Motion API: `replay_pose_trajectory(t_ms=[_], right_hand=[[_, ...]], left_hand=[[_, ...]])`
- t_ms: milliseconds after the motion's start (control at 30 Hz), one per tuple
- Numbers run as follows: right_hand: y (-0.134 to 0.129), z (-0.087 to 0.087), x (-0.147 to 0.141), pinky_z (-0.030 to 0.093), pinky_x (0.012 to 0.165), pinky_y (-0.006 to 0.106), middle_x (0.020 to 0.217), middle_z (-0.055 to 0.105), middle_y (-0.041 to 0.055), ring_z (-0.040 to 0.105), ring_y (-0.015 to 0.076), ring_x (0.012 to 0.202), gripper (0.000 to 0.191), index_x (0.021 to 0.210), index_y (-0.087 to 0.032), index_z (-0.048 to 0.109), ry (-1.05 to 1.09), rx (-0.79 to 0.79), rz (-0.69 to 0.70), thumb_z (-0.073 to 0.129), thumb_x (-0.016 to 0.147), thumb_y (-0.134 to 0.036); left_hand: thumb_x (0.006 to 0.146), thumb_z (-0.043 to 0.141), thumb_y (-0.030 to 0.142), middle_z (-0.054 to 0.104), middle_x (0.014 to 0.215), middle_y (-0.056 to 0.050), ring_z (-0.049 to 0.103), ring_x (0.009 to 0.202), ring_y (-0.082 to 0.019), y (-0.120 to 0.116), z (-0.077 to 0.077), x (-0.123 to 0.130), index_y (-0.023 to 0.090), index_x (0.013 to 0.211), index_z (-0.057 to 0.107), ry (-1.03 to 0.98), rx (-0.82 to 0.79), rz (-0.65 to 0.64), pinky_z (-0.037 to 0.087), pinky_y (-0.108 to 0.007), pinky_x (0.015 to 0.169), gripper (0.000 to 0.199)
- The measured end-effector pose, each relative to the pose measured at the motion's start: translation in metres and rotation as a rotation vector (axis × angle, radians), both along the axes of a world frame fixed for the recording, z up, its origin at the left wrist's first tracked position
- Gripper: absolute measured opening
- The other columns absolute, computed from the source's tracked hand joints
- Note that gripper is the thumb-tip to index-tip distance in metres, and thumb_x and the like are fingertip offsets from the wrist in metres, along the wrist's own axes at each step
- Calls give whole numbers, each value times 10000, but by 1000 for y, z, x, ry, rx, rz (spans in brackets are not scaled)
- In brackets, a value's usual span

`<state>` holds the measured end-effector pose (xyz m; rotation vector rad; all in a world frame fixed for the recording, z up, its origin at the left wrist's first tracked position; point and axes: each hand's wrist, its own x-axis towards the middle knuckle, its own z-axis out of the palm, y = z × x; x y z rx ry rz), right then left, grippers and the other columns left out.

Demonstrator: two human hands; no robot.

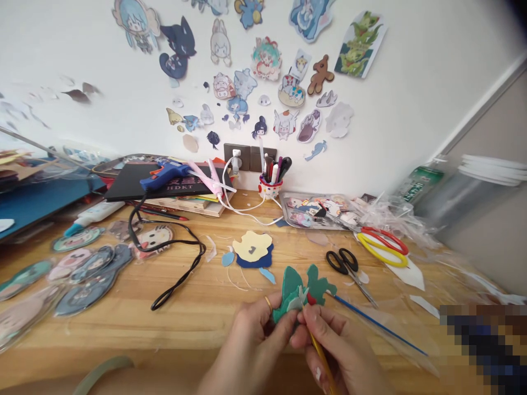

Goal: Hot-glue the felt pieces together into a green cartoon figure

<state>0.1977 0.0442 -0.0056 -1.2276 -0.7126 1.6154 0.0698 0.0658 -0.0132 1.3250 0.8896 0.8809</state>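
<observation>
My left hand, with a ring on one finger, pinches a green felt cutout over the table's front edge. Pale green layers lie on it between my fingertips. Closed around a thin yellow stick is my right hand; the stick's upper end meets the pale layers, and its exact kind I cannot make out. Just behind my right fingers is a second green piece with a small red patch; whether it joins the first is unclear. Beside it lies a thin blue stick.
Cream and navy cutouts lie ahead. Black scissors and red-and-yellow-handled scissors are to the right. A blue glue gun rests on a book, its black cord looping leftward. Behind stand a pen cup and a tray.
</observation>
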Motion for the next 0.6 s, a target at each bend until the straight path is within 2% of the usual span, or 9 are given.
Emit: replay_pose_trajectory(t_ms=[400, 600], right_hand=[[-1, 7, -1, 315, 284, 149, 532, 613, -6, 411, 29, 288, 347, 580, -154, 567, -66, 76, 19, 695, 642, -471], [-1, 7, 0, 328, 295, 159, 510, 601, -13, 430, 41, 292, 345, 587, -162, 558, -105, 100, 35, 683, 654, -476]], left_hand=[[862, 408, 389, 485, 617, 8, 420, 578, -111, -3, 2, 1, 160, 692, 493, 117, 67, -13, 310, -212, 529, 297], [862, 411, 375, 414, 563, 30, 343, 525, -94, -3, 3, 0, 165, 649, 466, 106, 83, -14, 259, -217, 489, 304]])
